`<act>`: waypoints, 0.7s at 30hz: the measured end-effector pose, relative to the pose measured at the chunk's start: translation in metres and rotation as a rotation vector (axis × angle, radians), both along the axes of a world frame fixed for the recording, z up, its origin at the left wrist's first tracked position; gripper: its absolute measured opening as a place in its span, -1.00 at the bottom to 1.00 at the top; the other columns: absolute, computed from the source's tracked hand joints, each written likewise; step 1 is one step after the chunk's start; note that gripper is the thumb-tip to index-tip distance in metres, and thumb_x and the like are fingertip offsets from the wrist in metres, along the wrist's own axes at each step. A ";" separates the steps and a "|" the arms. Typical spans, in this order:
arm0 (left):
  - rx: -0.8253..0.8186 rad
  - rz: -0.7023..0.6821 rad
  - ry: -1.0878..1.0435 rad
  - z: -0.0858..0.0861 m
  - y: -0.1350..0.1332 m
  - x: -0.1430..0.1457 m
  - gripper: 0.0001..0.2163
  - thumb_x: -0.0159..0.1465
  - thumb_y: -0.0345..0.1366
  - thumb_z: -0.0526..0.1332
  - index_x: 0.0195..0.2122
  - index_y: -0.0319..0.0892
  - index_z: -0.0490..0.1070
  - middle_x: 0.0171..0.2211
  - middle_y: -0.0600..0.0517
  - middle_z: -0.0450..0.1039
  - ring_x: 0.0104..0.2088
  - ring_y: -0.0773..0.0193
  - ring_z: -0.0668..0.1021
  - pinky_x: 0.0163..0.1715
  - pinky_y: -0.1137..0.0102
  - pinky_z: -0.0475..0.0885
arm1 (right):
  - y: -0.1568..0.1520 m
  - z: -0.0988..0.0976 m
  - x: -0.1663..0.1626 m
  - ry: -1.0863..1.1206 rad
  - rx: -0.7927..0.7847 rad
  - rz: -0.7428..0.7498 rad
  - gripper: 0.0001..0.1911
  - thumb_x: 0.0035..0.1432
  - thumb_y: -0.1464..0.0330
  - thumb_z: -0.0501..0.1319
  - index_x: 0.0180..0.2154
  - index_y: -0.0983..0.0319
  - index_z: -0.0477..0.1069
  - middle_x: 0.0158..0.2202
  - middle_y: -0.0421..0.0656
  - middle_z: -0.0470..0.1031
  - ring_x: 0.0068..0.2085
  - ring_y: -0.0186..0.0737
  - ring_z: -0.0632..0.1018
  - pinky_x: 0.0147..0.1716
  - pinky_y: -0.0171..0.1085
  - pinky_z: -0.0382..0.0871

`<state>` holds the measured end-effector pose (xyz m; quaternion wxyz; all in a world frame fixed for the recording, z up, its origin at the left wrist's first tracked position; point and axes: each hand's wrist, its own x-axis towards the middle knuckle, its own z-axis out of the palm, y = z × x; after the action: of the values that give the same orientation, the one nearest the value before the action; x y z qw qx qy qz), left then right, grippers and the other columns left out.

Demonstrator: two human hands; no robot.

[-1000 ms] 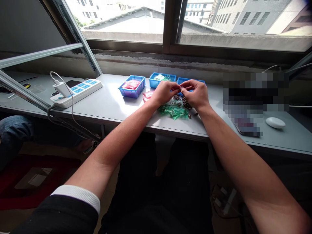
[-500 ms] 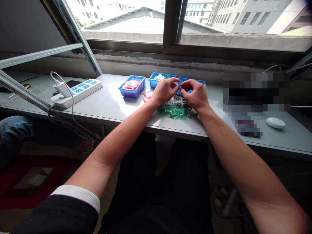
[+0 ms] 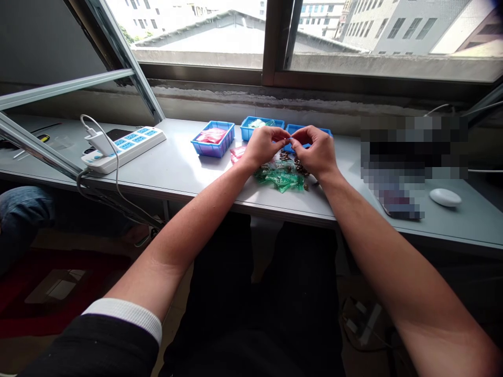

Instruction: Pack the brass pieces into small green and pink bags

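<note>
Above the desk my left hand and my right hand meet with pinched fingertips. Whatever they pinch is too small to make out. Below them lie green plastic bags and a scatter of small brown metal pieces. A pink bag lies beside my left wrist. Behind the hands stand a blue basket with pale green bags and another blue basket, partly covered by my right hand. Farther left, a blue basket holds pink bags.
A white power strip with a plugged-in charger and cable lies on the left of the desk. On the right are a white mouse and a blurred phone-like object. A metal frame slants down at left. Someone's jeans-clad knee shows below.
My fingertips have drawn closer together, and the left fingers have lowered slightly. The baskets and bags stay where they were.
</note>
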<state>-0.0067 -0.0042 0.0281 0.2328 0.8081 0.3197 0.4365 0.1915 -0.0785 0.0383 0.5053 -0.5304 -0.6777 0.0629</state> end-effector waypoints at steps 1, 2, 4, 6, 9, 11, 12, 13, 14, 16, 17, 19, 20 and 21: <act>0.005 -0.011 -0.007 -0.001 0.001 0.000 -0.80 0.57 -0.43 0.49 0.08 -0.08 0.93 0.10 -0.11 0.97 0.14 -0.05 0.94 0.35 0.05 0.85 | 0.001 0.000 0.000 0.015 0.006 -0.014 -0.83 0.42 0.48 0.43 -0.15 0.05 0.70 -0.06 -0.09 0.92 -0.02 0.04 0.89 0.18 0.07 0.86; 0.007 -0.022 -0.012 -0.001 0.002 0.001 -0.77 0.54 -0.47 0.50 0.10 -0.09 0.92 0.10 -0.12 0.97 0.14 -0.04 0.95 0.36 0.04 0.85 | 0.003 -0.001 0.001 0.030 0.007 -0.021 -0.83 0.41 0.48 0.44 -0.17 0.05 0.69 -0.09 -0.09 0.91 -0.05 0.04 0.89 0.16 0.07 0.86; 0.004 -0.043 -0.027 -0.004 0.006 0.002 -0.67 0.47 -0.54 0.51 0.18 -0.12 0.89 0.11 -0.13 0.96 0.14 -0.03 0.96 0.35 0.04 0.86 | 0.008 -0.004 0.003 0.064 0.010 -0.009 -0.80 0.33 0.52 0.47 -0.19 0.06 0.69 -0.13 -0.11 0.90 -0.09 0.04 0.88 0.10 0.08 0.86; 0.006 -0.068 -0.053 -0.007 0.011 0.004 -0.61 0.43 -0.59 0.50 0.23 -0.16 0.85 0.12 -0.14 0.96 0.14 -0.01 0.96 0.33 0.07 0.86 | 0.014 -0.009 0.006 0.097 0.017 0.024 -0.77 0.27 0.55 0.48 -0.20 0.07 0.70 -0.16 -0.12 0.90 -0.12 0.04 0.88 0.06 0.10 0.86; 0.036 -0.119 -0.097 -0.014 0.020 0.005 -0.57 0.44 -0.62 0.46 0.27 -0.16 0.83 0.13 -0.11 0.96 0.16 0.02 0.96 0.35 0.10 0.86 | 0.021 -0.016 0.010 0.132 0.017 0.081 -0.79 0.28 0.51 0.51 -0.14 0.07 0.72 -0.15 -0.12 0.90 -0.10 0.06 0.90 0.05 0.11 0.87; 0.048 -0.143 -0.112 -0.017 0.025 0.006 -0.52 0.45 -0.63 0.43 0.31 -0.14 0.83 0.13 -0.08 0.96 0.18 0.04 0.96 0.36 0.12 0.85 | 0.023 -0.019 0.013 0.146 0.002 0.117 -0.77 0.28 0.49 0.52 -0.09 0.08 0.73 -0.13 -0.12 0.91 -0.08 0.08 0.91 0.07 0.13 0.88; 0.051 -0.146 -0.113 -0.019 0.026 0.006 -0.50 0.45 -0.64 0.42 0.33 -0.13 0.83 0.13 -0.07 0.96 0.18 0.05 0.96 0.36 0.12 0.85 | 0.024 -0.020 0.014 0.146 -0.005 0.131 -0.74 0.28 0.50 0.52 -0.05 0.08 0.75 -0.13 -0.12 0.90 -0.09 0.09 0.91 0.08 0.14 0.88; 0.053 -0.142 -0.109 -0.019 0.027 0.006 -0.49 0.45 -0.64 0.42 0.35 -0.13 0.82 0.14 -0.07 0.96 0.18 0.05 0.96 0.36 0.13 0.85 | 0.024 -0.021 0.015 0.141 -0.008 0.142 -0.70 0.28 0.52 0.50 -0.01 0.09 0.77 -0.13 -0.13 0.90 -0.10 0.09 0.91 0.09 0.16 0.87; 0.056 -0.128 -0.104 -0.019 0.027 0.006 -0.48 0.44 -0.64 0.42 0.36 -0.14 0.82 0.14 -0.08 0.96 0.17 0.05 0.96 0.34 0.14 0.85 | 0.024 -0.020 0.015 0.131 -0.008 0.146 -0.67 0.29 0.53 0.48 0.02 0.10 0.80 -0.15 -0.13 0.89 -0.11 0.09 0.90 0.10 0.17 0.87; 0.066 -0.079 -0.088 -0.017 0.025 0.005 -0.48 0.42 -0.64 0.44 0.37 -0.19 0.81 0.12 -0.11 0.96 0.14 0.04 0.96 0.31 0.15 0.84 | 0.023 -0.019 0.015 0.102 0.008 0.142 -0.61 0.30 0.57 0.44 0.05 0.12 0.85 -0.13 -0.11 0.90 -0.11 0.08 0.89 0.12 0.17 0.85; 0.073 -0.053 -0.077 -0.015 0.023 0.005 -0.50 0.43 -0.61 0.46 0.36 -0.21 0.81 0.10 -0.13 0.96 0.12 0.04 0.95 0.30 0.15 0.83 | 0.022 -0.018 0.014 0.091 0.023 0.130 -0.62 0.30 0.58 0.42 0.03 0.12 0.86 -0.11 -0.10 0.91 -0.10 0.07 0.89 0.12 0.16 0.85; 0.090 -0.006 -0.055 -0.011 0.017 0.004 -0.65 0.50 -0.50 0.49 0.27 -0.22 0.85 0.07 -0.15 0.96 0.06 0.03 0.93 0.23 0.16 0.81 | 0.021 -0.015 0.011 0.090 0.054 0.084 -0.68 0.30 0.59 0.42 -0.08 0.11 0.84 -0.10 -0.10 0.92 -0.11 0.05 0.89 0.09 0.13 0.85; 0.095 0.006 -0.040 -0.009 0.014 0.004 -0.75 0.55 -0.40 0.50 0.20 -0.20 0.87 0.03 -0.15 0.96 0.01 0.04 0.92 0.18 0.16 0.79 | 0.020 -0.014 0.010 0.100 0.067 0.057 -0.71 0.30 0.58 0.43 -0.12 0.10 0.81 -0.13 -0.11 0.91 -0.13 0.04 0.89 0.05 0.11 0.85; 0.095 0.009 -0.024 -0.007 0.012 0.003 -0.82 0.60 -0.30 0.49 0.12 -0.18 0.89 -0.02 -0.13 0.95 -0.04 0.05 0.90 0.13 0.17 0.78 | 0.019 -0.013 0.009 0.112 0.077 0.033 -0.74 0.30 0.57 0.46 -0.16 0.08 0.77 -0.16 -0.12 0.90 -0.15 0.03 0.88 0.02 0.09 0.84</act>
<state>-0.0034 0.0077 0.0207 0.1958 0.8116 0.2995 0.4618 0.2001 -0.0595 0.0253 0.5613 -0.4950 -0.6590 0.0750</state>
